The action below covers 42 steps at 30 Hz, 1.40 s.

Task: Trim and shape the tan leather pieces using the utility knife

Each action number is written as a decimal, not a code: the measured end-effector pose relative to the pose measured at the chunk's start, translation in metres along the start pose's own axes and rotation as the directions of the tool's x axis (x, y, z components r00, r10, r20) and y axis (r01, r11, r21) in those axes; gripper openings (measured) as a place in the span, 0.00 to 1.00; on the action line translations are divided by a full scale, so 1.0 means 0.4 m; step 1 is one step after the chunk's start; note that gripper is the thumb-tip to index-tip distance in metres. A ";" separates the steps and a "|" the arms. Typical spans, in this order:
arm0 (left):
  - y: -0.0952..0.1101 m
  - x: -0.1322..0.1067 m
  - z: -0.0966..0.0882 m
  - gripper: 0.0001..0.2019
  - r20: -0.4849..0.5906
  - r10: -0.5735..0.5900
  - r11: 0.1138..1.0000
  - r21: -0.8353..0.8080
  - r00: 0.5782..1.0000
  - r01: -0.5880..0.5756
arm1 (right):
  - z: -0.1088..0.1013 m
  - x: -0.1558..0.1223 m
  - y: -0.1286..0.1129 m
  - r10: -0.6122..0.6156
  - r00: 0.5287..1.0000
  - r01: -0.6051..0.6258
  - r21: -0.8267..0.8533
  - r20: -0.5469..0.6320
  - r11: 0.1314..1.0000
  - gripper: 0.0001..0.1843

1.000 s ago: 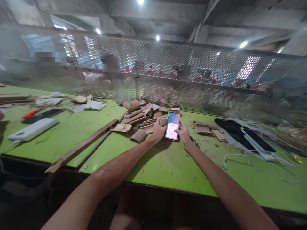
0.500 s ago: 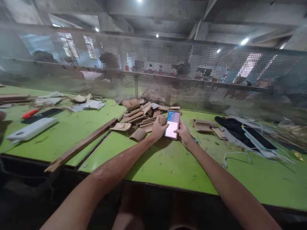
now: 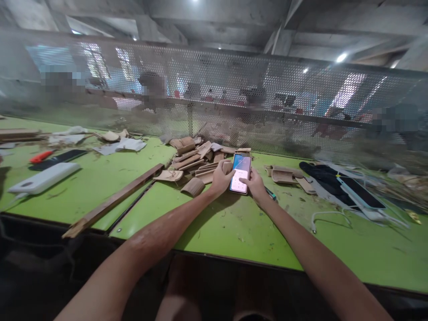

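Between my two hands a smartphone (image 3: 243, 163) is held upright above the green table, its screen lit with a pale keypad panel in the lower half. My left hand (image 3: 221, 177) is closed round its left edge, thumb at the side of the screen. Round the right edge grips my right hand (image 3: 256, 183), its thumb lying over the keypad. Just behind the phone and to its left lies a heap of split bamboo pieces (image 3: 189, 160). A small teal tool (image 3: 271, 194) shows partly beside my right wrist.
A long wooden strip (image 3: 113, 200) crosses the table seam at left. Further left lie a white power bank (image 3: 45, 178), a dark phone (image 3: 60, 159) and a red-orange tool (image 3: 41, 156). At right are a black glove (image 3: 324, 180), another phone (image 3: 361, 192) and cables. Perforated metal screen (image 3: 214, 98) behind.
My right thumb has shifted a little left and up over the keypad. Both hands keep hold of the phone in nearly the same place.
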<state>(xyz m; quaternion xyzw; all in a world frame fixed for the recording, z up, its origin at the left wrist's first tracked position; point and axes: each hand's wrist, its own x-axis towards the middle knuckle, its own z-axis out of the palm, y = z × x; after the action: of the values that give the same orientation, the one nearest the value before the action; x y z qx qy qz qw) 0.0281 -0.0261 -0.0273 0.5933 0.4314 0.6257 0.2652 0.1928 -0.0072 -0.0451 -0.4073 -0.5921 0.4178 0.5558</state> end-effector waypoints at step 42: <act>0.023 0.006 -0.035 0.28 0.127 0.079 0.991 0.098 0.989 -0.092 | 0.000 -0.016 -0.014 0.009 0.999 -0.011 0.056 0.040 0.998 0.30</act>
<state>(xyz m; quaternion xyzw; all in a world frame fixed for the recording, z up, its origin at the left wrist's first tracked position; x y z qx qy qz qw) 0.0159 -0.0315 -0.0173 0.6615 0.4203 0.5756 0.2333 0.1931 -0.0150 -0.0418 -0.3862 -0.5891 0.4448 0.5532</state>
